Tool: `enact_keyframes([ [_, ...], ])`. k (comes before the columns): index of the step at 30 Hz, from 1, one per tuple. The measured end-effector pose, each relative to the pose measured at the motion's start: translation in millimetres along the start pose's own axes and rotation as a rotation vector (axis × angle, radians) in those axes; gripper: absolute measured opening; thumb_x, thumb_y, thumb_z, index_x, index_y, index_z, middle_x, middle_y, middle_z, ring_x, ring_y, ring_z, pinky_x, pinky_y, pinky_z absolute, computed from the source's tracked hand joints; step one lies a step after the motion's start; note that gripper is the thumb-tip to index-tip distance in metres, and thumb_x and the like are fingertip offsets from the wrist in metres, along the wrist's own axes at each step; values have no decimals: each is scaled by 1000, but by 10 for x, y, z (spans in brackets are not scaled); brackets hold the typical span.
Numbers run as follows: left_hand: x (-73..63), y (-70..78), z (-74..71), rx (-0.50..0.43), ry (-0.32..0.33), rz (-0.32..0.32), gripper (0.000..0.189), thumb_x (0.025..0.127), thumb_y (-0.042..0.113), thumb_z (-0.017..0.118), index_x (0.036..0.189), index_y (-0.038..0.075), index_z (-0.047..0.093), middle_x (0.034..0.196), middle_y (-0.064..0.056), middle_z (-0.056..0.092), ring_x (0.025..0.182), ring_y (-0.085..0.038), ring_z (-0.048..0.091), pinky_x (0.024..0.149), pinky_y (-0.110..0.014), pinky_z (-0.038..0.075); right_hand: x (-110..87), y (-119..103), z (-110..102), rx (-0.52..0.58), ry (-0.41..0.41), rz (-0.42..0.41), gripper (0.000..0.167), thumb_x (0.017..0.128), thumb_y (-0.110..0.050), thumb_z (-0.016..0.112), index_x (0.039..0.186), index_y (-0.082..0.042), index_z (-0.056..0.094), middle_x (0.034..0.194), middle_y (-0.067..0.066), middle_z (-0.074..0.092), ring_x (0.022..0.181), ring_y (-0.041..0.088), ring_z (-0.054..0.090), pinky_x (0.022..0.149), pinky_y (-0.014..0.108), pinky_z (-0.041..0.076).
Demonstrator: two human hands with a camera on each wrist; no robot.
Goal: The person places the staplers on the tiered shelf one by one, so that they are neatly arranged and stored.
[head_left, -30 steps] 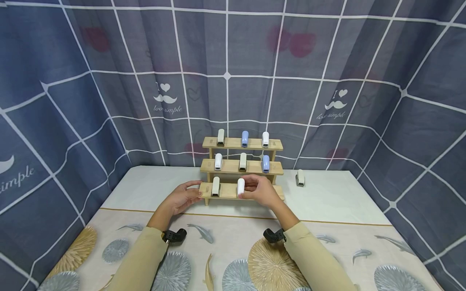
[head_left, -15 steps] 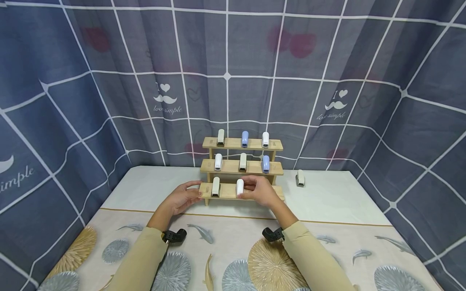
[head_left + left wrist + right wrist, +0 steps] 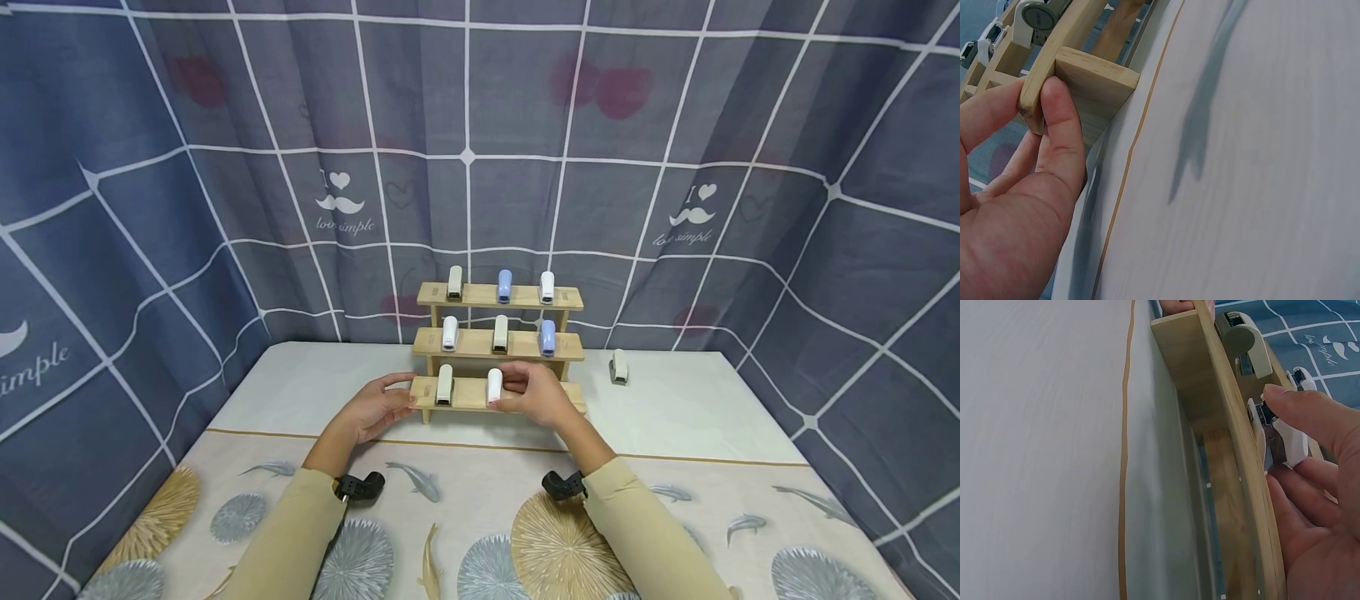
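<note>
A three-tier wooden stand (image 3: 469, 393) carries small staplers in rows. My left hand (image 3: 378, 408) pinches the left end of its lowest shelf between thumb and fingers, close up in the left wrist view. At the middle of that shelf stands a white stapler (image 3: 494, 386), which my right hand (image 3: 536, 394) holds from the right side. In the right wrist view the thumb lies at one end of the white stapler (image 3: 1292, 445), with fingers at the other. To its left on the same shelf sits a grey-green stapler (image 3: 445, 385).
The middle shelf bears a white (image 3: 449, 333), a grey-green (image 3: 500, 333) and a blue stapler (image 3: 547, 337). Another three stand on the top shelf (image 3: 480, 295). One more grey-green stapler (image 3: 618, 367) rests on the white tabletop (image 3: 675, 400) to the right. A checked curtain (image 3: 420, 200) hangs behind.
The white stapler and my right hand have shifted very slightly left since a second ago, then stayed put. My left hand keeps its grip on the shelf end.
</note>
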State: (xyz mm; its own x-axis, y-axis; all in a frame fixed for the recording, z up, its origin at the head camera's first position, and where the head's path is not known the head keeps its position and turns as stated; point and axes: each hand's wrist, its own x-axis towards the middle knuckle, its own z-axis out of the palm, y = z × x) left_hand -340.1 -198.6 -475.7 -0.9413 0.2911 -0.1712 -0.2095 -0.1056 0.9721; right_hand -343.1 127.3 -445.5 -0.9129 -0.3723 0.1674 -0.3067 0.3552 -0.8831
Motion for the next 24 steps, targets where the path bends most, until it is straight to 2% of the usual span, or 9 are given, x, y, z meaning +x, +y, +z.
enact_keyframes([
  [8, -1, 4, 1, -4, -5, 9, 67, 96, -9, 59, 156, -6, 29, 105, -4, 69, 92, -12, 70, 86, -26, 61, -97, 13, -33, 0, 41, -7, 68, 75, -12, 92, 136, -3, 63, 138, 16, 64, 124, 33, 65, 105, 39, 55],
  [16, -3, 0, -4, -20, -13, 12, 67, 95, -10, 59, 155, -7, 30, 103, -4, 70, 91, -13, 70, 85, -26, 61, -254, 71, -107, 59, 85, -46, 63, 78, -9, 89, 135, 1, 62, 138, 22, 63, 123, 39, 65, 102, 35, 57],
  [24, -8, 9, 9, 8, 2, 1, 68, 95, -9, 60, 156, -5, 31, 109, -6, 69, 94, -13, 70, 88, -27, 61, -452, 138, -295, 81, 124, -81, 58, 81, -10, 87, 133, 2, 63, 135, 27, 62, 122, 41, 65, 100, 34, 57],
])
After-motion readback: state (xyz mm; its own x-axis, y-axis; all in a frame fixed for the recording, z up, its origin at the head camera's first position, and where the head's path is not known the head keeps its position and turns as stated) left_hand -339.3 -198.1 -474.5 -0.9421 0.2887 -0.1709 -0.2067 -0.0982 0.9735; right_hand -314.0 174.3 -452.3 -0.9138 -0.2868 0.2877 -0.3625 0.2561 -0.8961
